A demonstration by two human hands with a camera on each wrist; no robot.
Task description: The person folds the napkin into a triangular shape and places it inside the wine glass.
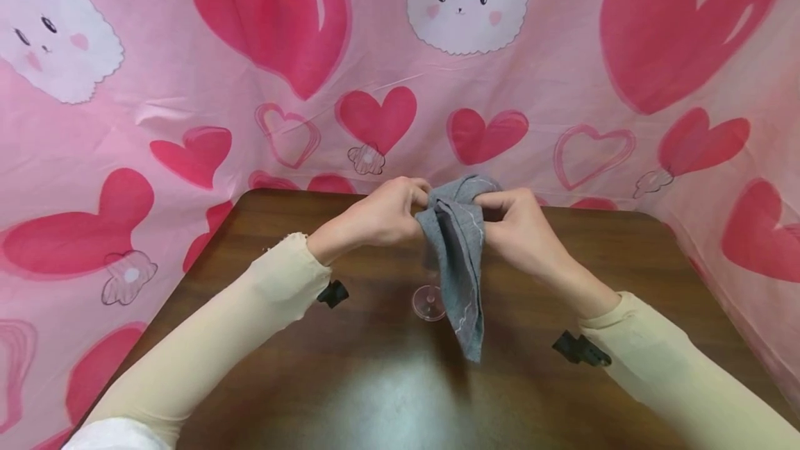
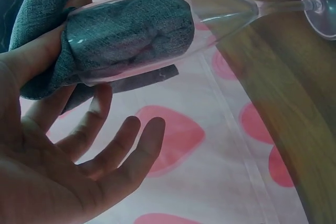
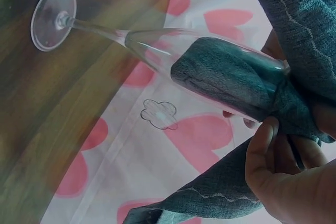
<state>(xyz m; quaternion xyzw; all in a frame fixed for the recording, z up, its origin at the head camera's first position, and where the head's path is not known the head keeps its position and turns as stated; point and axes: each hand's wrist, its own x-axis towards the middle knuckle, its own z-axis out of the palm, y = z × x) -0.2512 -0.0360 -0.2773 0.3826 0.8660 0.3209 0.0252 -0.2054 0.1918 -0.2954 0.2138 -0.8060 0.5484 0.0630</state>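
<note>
A clear champagne flute [image 2: 223, 17] stands on the table, its foot [image 1: 421, 305] showing below the hands in the head view. One part of a grey cloth [image 1: 459, 224] is stuffed into the flute's bowl, filling its upper portion [image 2: 136, 30]. The rest bunches over the rim, and a long pointed corner hangs down outside. At the rim my left hand [image 1: 390, 214] pinches the cloth between thumb and fingers, its outer fingers [image 2: 149, 137] spread loosely beside the bowl. Opposite it, my right hand [image 1: 525, 231] grips the cloth's bunched edge, with fingertips [image 3: 266, 129] right at the rim.
The brown wooden table [image 1: 281, 367] lies under both forearms. A pink curtain [image 1: 537, 75] with hearts and white animal faces hangs behind and at both sides. Small black devices [image 1: 333, 293] sit under the cream sleeves [image 1: 219, 325] at the wrists.
</note>
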